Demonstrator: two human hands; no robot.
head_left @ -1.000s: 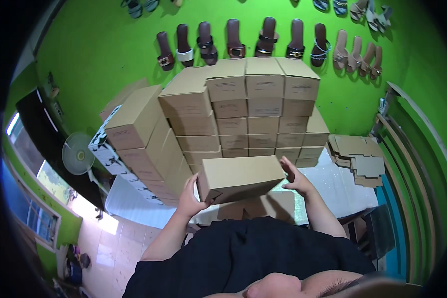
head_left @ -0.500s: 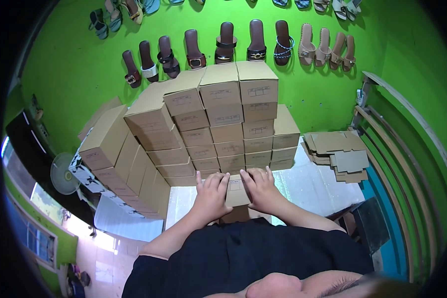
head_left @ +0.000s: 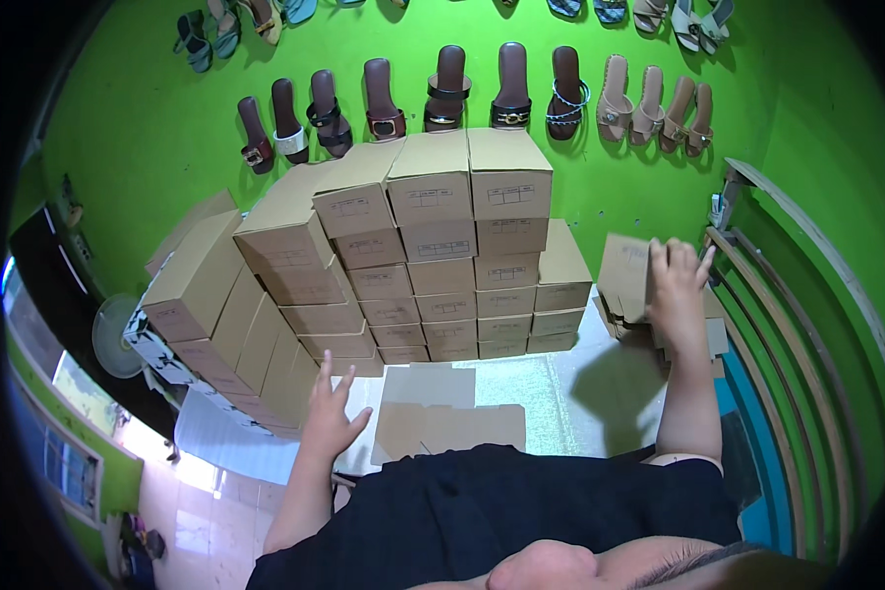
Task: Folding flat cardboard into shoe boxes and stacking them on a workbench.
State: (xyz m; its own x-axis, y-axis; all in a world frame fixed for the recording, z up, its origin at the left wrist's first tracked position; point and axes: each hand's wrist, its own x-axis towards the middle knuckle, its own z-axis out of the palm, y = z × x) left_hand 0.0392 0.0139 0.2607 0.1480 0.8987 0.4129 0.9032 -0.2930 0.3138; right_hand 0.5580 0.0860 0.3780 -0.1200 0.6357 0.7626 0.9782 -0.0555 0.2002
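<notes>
Left hand [head_left: 332, 418] open, fingers spread; right hand [head_left: 677, 285] raised, arm extended.

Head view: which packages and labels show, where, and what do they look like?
Box stack: centre of the table, against the green wall; plain brown cardboard, oblong.
Labels: on the box ends; small pale printed grids.
Flat blank: table front, beside left hand; brown, unfolded.
Blank pile: right, under right hand; brown.

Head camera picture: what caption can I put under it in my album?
Right hand lifts a flat cardboard sheet beside stacked brown boxes; left hand hovers open.
</notes>
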